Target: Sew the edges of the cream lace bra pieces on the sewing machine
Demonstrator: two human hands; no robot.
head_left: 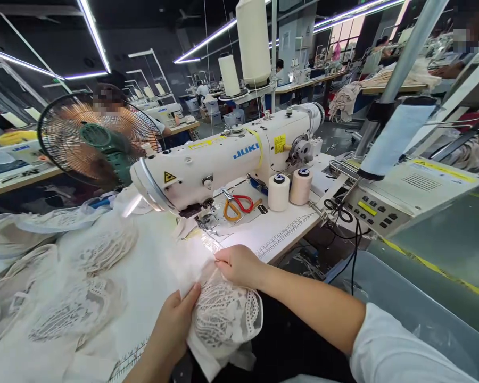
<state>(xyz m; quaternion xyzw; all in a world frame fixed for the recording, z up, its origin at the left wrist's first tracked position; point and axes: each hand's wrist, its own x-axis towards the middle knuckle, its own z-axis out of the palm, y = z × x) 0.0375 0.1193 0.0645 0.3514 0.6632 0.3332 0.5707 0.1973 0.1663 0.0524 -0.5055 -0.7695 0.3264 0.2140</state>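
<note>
Nearest, the left hand (pixel 174 324) pinches the near edge of the white lace piece (pixel 223 314), thumb on top, while the right hand (pixel 239 264) presses closed fingertips on its far edge, so the fabric lies at the table's front edge, partly hanging off toward the lap. By my reading the step is lining up an edge for stitching; the next move calls for sliding it flat up to the presser foot (pixel 207 218) without puckering. Long axis runs near-left to far-right, leading end pointing at the needle of the sewing machine (pixel 223 159); scissors (pixel 237 205) and two thread spools (pixel 289 189) lie beyond.
</note>
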